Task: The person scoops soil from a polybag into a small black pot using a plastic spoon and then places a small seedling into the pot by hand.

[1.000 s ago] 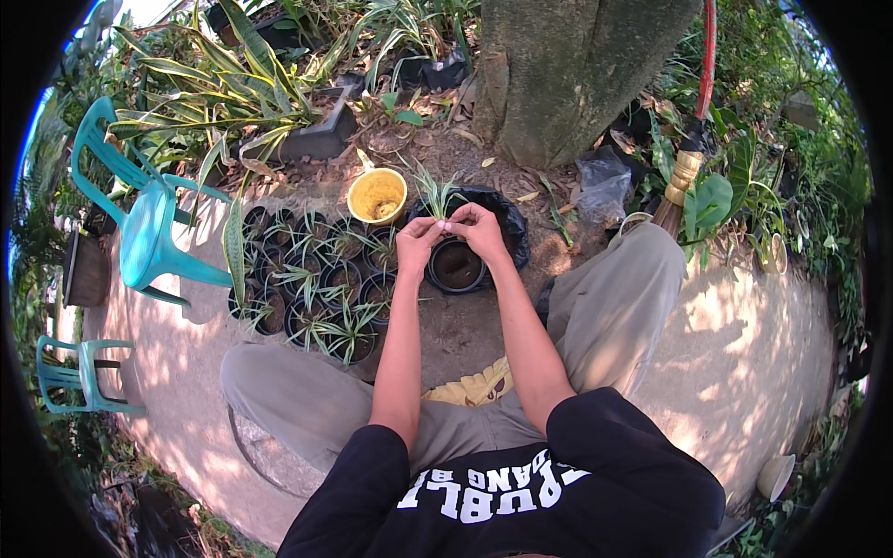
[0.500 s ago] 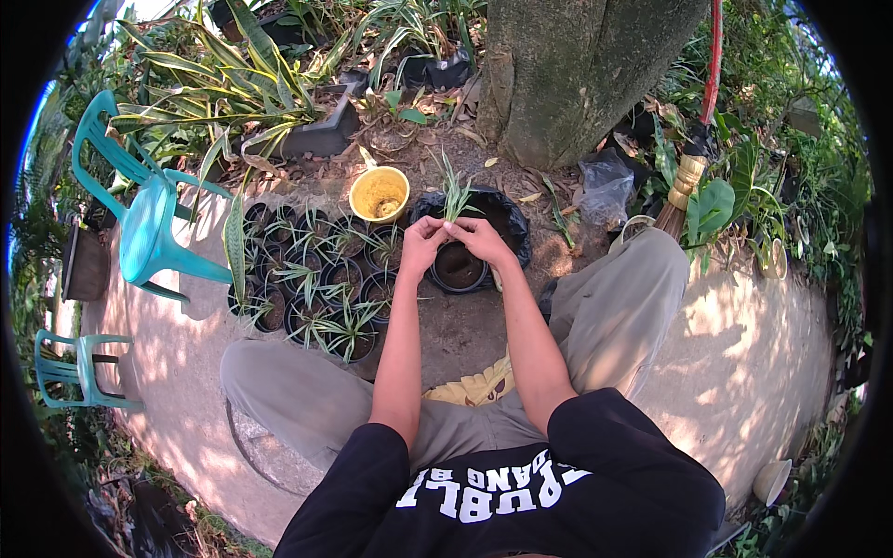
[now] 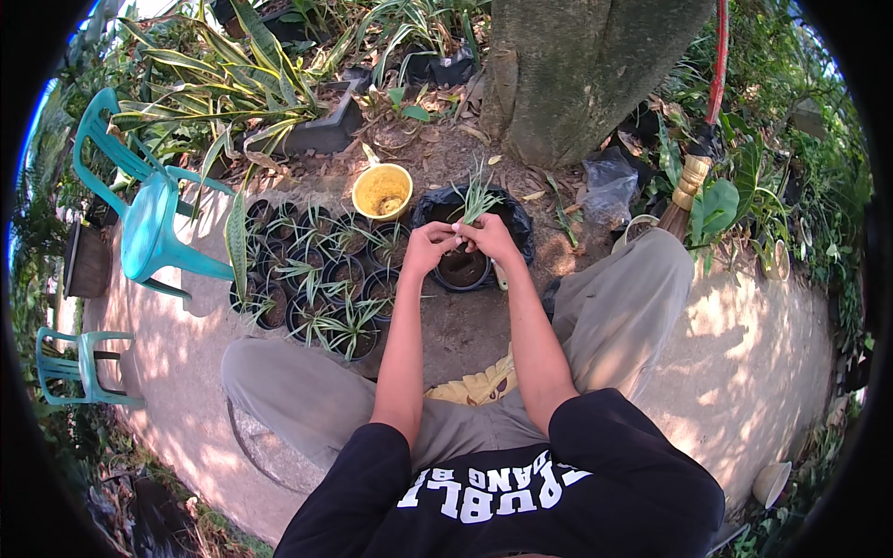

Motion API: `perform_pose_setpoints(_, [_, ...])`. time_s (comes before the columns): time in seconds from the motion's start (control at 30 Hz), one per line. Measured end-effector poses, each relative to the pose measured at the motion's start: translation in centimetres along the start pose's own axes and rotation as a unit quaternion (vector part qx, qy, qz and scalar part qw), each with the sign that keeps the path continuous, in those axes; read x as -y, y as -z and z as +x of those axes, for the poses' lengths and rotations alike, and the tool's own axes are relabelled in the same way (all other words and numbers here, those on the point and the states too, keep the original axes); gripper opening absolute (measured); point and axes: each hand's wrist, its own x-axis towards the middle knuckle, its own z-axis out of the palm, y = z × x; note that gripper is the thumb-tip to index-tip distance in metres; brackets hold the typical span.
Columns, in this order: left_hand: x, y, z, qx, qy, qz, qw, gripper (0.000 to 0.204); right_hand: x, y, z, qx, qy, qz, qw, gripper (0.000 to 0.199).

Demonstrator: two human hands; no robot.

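A person in a dark shirt sits cross-legged on a paved floor, seen from above, both hands together near the floor's far edge. The right hand has its fingers closed in a pinch around the lower part of a small plant, whose narrow green-and-white leaves fan upward and away. The left hand meets it at the plant's base, thumb and fingers nearly together; whether they grip anything is hidden.

The plant is in the air, out of any soil. Beneath the hands stands a round black pot with dark soil inside and no leaves showing in it. Just beyond, partly hidden by hands and leaves, is an open black bag, also dark inside.

To the left, close together toward the floor's far left corner, stand several rows of potted plants in similar black pots. Judging by these, a good share of the work looks done; the held plant and the leafless pot look unfinished. A few pots in the group show mostly soil, and I cannot tell whether every one is planted.

A yellow dipper sits behind the group. Two green chairs stand along the left edge.
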Motion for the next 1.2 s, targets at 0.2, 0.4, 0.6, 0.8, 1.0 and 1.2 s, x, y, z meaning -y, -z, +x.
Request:
perform_pose_setpoints(0.2, [-0.4,0.1,-0.9,-0.001,0.025,0.208,0.978,0.020,0.3,0.2,-0.5,-0.014,-0.021,-0.019,0.999,0.017])
perform_pose_setpoints(0.4, [1.9,-0.5,-0.6,-0.032,-0.089,0.325,0.941,0.017,0.0,0.3,-0.2,-0.007,-0.011,-0.034,0.999,0.016])
perform_pose_setpoints(0.6, [2.8,-1.7,-1.0,-0.053,-0.096,0.349,0.931,0.015,-0.7,0.9,0.0,-0.024,-0.019,-0.092,0.995,0.013])
perform_pose_setpoints(0.8, [4.0,-2.0,-1.2,-0.072,-0.128,0.342,0.928,0.021,-1.2,0.9,0.2,-0.022,-0.031,-0.129,0.991,0.010])
perform_pose_setpoints(1.0, [4.3,-2.2,-1.9,-0.089,-0.121,0.352,0.924,0.034,-2.5,0.4,0.3,-0.027,-0.038,-0.247,0.968,0.011])
perform_pose_setpoints(1.2, [4.7,-1.8,-2.5,-0.083,-0.049,0.374,0.923,0.037,-7.7,0.9,1.6,-0.056,0.010,-0.364,0.929,0.015])
